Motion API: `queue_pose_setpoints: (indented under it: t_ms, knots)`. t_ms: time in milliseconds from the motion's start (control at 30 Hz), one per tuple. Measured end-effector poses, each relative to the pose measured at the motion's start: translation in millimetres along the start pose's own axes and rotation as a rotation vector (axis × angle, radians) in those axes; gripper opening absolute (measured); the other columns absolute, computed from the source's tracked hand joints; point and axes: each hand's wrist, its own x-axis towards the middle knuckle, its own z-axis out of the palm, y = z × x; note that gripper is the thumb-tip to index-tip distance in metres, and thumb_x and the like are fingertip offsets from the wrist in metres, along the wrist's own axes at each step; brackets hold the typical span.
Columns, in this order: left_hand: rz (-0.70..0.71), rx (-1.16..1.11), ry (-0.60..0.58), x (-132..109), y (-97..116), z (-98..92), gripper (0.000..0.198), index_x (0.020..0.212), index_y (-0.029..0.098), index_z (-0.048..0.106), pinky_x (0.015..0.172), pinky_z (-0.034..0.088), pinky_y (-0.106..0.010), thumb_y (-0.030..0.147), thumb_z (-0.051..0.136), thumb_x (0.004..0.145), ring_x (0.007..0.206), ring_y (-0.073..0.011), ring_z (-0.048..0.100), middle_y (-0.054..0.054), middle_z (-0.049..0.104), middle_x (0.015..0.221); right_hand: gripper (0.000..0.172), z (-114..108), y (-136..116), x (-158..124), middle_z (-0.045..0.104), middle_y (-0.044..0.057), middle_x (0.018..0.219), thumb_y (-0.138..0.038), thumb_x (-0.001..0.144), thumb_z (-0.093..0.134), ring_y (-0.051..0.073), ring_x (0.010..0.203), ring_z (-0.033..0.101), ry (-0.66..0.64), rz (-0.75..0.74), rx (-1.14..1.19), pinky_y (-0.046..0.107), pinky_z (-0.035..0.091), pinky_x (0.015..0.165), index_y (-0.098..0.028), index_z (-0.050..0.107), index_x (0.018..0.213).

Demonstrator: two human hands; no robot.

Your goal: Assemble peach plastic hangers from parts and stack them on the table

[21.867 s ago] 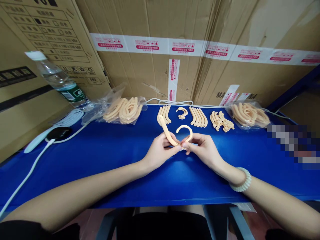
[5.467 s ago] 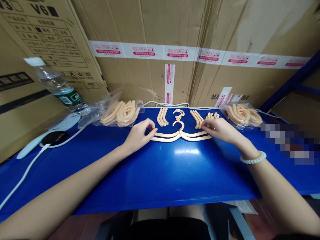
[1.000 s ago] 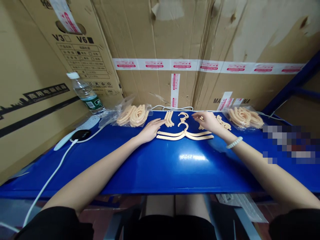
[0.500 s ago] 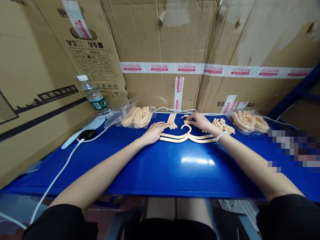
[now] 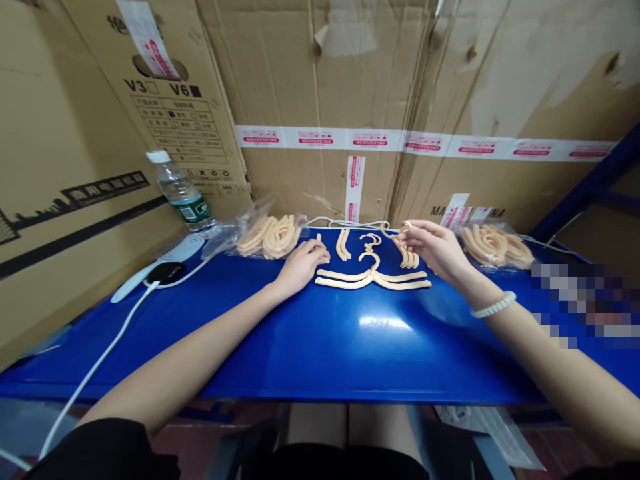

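Note:
My left hand (image 5: pixel 301 265) is closed around a peach-coloured hanger arm (image 5: pixel 319 237), whose ends poke out past the fingers. Raised over the table's right side, my right hand (image 5: pixel 437 248) pinches a small curved hanger hook (image 5: pixel 385 231). Between the hands lies a set of hanger parts: a hook (image 5: pixel 370 259) with curved arms (image 5: pixel 345 283) spread to both sides. Behind it rest a few more hooks (image 5: pixel 371 241), a pair of loose arms (image 5: pixel 343 245), and several arms (image 5: pixel 407 257) side by side near my right hand. That hand hides part of the table behind it.
Plastic bags of hanger parts stand left (image 5: pixel 270 235) and right (image 5: pixel 495 245). At far left are a water bottle (image 5: pixel 185 200), a hairbrush (image 5: pixel 183 247) and a black round device (image 5: pixel 167 272) with a white cable. Cardboard boxes (image 5: pixel 310 80) wall off the blue table (image 5: pixel 300 353).
My left hand has drawn an arm leftward out of the group of three. My right hand has moved right and up from the hooks, now with a hook between its fingers.

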Motion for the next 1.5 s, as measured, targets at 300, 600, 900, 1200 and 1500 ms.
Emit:
queue_pose_setpoints:
  t_ms: [300, 600, 900, 1200, 1500]
  knots:
    - [-0.043, -0.519, 0.204, -6.9, 81.0, -11.0, 0.021, 0.103, 0.020, 0.074, 0.088, 0.059, -0.034, 0.029, 0.055, 0.098, 0.114, -0.0237, 0.066, -0.011, 0.071, 0.120, 0.022, 29.3, 12.9, -35.8, 0.080, 0.007, 0.099, -0.038, 0.077, 0.082, 0.021, 0.099, 0.075, -0.020, 0.235, 0.277, 0.032, 0.058, 0.087, -0.023, 0.076, 0.093]
    - [-0.422, -1.042, 0.092, -20.0, 97.5, 8.8, 0.052, 0.122, 0.023, 0.065, 0.078, 0.064, -0.034, 0.026, 0.082, 0.073, 0.090, -0.0205, 0.074, -0.010, 0.063, 0.126, 0.031, 43.9, 34.5, -57.3, 0.078, 0.001, 0.089, -0.024, 0.070, 0.090, 0.014, 0.082, 0.073, -0.037, 0.237, 0.403, 0.031, 0.058, 0.089, -0.024, 0.066, 0.090]
    - [-0.416, -1.193, -0.040, -28.4, 100.4, 15.0, 0.034, 0.085, 0.020, 0.054, 0.082, 0.059, -0.034, 0.027, 0.085, 0.072, 0.082, -0.0166, 0.068, 0.001, 0.062, 0.081, 0.015, 45.3, 39.3, -67.9, 0.077, 0.001, 0.094, -0.024, 0.074, 0.087, 0.013, 0.092, 0.072, -0.219, 0.327, 0.367, 0.023, 0.060, 0.079, -0.023, 0.074, 0.082]
    - [-0.268, -1.032, -0.080, -31.8, 98.3, 11.3, 0.024, 0.079, 0.018, 0.055, 0.075, 0.050, -0.029, 0.025, 0.077, 0.083, 0.081, -0.0147, 0.061, -0.001, 0.061, 0.084, 0.021, 45.7, 40.2, -71.0, 0.076, 0.007, 0.099, -0.033, 0.078, 0.085, 0.014, 0.086, 0.074, -0.405, 0.410, 0.280, 0.026, 0.063, 0.080, -0.017, 0.077, 0.090]
    - [-0.219, -0.977, -0.121, -33.0, 100.9, 7.9, 0.021, 0.081, 0.016, 0.057, 0.074, 0.049, -0.028, 0.025, 0.075, 0.085, 0.080, -0.0145, 0.062, -0.002, 0.061, 0.085, 0.024, 47.4, 42.2, -73.2, 0.073, 0.002, 0.086, -0.032, 0.073, 0.088, 0.013, 0.076, 0.074, -0.359, 0.400, 0.274, 0.025, 0.063, 0.076, -0.017, 0.074, 0.085]
